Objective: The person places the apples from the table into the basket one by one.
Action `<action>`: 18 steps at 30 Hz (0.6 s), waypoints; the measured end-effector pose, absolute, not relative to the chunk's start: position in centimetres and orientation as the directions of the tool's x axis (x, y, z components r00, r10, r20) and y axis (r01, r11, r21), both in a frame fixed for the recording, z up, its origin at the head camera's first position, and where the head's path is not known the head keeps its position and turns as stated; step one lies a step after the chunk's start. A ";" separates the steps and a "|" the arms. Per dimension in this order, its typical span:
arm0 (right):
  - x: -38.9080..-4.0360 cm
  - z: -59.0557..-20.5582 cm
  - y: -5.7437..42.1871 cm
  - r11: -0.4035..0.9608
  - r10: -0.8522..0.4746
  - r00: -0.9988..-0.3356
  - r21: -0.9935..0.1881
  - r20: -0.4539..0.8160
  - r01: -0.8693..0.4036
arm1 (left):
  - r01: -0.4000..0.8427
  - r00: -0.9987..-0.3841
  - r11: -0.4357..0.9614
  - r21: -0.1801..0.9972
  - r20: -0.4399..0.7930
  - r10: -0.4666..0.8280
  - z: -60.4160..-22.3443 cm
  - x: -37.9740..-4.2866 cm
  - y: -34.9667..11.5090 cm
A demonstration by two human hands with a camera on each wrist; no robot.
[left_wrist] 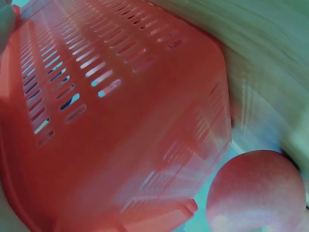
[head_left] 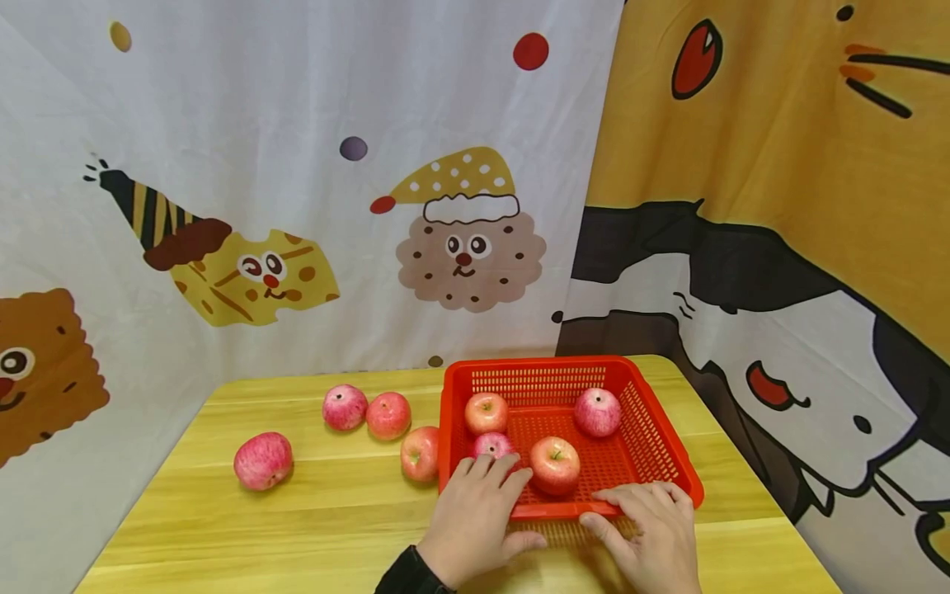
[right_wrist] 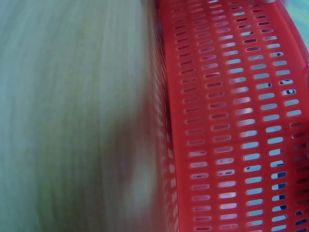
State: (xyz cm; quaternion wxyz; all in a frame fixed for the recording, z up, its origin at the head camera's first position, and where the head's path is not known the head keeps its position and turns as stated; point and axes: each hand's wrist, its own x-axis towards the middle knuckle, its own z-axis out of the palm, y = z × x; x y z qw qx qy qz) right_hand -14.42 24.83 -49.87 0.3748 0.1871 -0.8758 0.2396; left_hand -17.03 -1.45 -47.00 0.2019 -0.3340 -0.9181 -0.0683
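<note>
A red plastic basket [head_left: 557,365] with slotted walls sits on the wooden table. My left hand [head_left: 475,513] grips its front left corner, fingers over the rim and thumb along the outside of the front wall. At the front right, my right hand [head_left: 647,528] holds the rim with the thumb outside and the fingers over the edge. Inside lie several apples: one near the middle front [head_left: 555,465], a pinkish apple [head_left: 597,412] at the right, an apple [head_left: 486,412] at back left, and another apple [head_left: 493,446] partly behind my left fingers.
Left of the basket, an apple [head_left: 420,454] lies close against its wall. Two more, a red apple [head_left: 388,415] and a streaked apple [head_left: 345,407], lie side by side farther back. A pink apple [head_left: 263,460] is alone at the left. Printed curtains [head_left: 297,99] hang behind the table [head_left: 326,528].
</note>
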 end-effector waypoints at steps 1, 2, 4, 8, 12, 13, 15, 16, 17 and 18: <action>-14.4 -49.9 24.8 0.815 -0.147 -0.648 -0.280 0.747 -0.508 | 0.650 -0.691 0.760 0.005 0.420 0.588 -46.9 -17.1 -1.6; -14.4 -49.9 24.9 0.815 -0.147 -0.650 -0.281 0.746 -0.507 | 0.659 -0.687 0.752 0.026 0.427 0.588 -46.9 -17.1 -1.7; -14.4 -49.9 24.9 0.813 -0.145 -0.645 -0.281 0.750 -0.510 | 0.671 -0.683 0.737 0.080 0.452 0.573 -46.7 -17.3 -2.4; -14.6 -49.9 24.9 0.807 -0.151 -0.632 -0.273 0.760 -0.523 | 0.675 -0.677 0.699 0.236 0.576 0.459 -46.5 -18.2 -5.0; -14.8 -49.9 25.0 0.802 -0.154 -0.611 -0.263 0.777 -0.537 | 0.613 -0.686 0.716 0.333 0.674 0.274 -46.3 -19.7 -8.4; -14.8 -49.9 25.0 0.802 -0.152 -0.607 -0.262 0.780 -0.537 | 0.584 -0.700 0.736 0.341 0.671 0.244 -46.4 -20.1 -9.1; -14.8 -49.9 25.0 0.801 -0.147 -0.597 -0.259 0.789 -0.540 | 0.513 -0.740 0.795 0.323 0.636 0.219 -46.6 -20.6 -10.0; -14.8 -49.9 24.9 0.800 -0.147 -0.593 -0.257 0.792 -0.542 | 0.482 -0.761 0.823 0.301 0.610 0.222 -46.9 -20.7 -10.4; -14.8 -49.9 24.9 0.799 -0.148 -0.589 -0.255 0.794 -0.544 | 0.458 -0.779 0.845 0.276 0.583 0.232 -47.1 -20.7 -10.7; -14.8 -50.0 24.8 0.798 -0.149 -0.587 -0.255 0.796 -0.547 | 0.441 -0.795 0.862 0.251 0.554 0.246 -47.5 -20.7 -10.9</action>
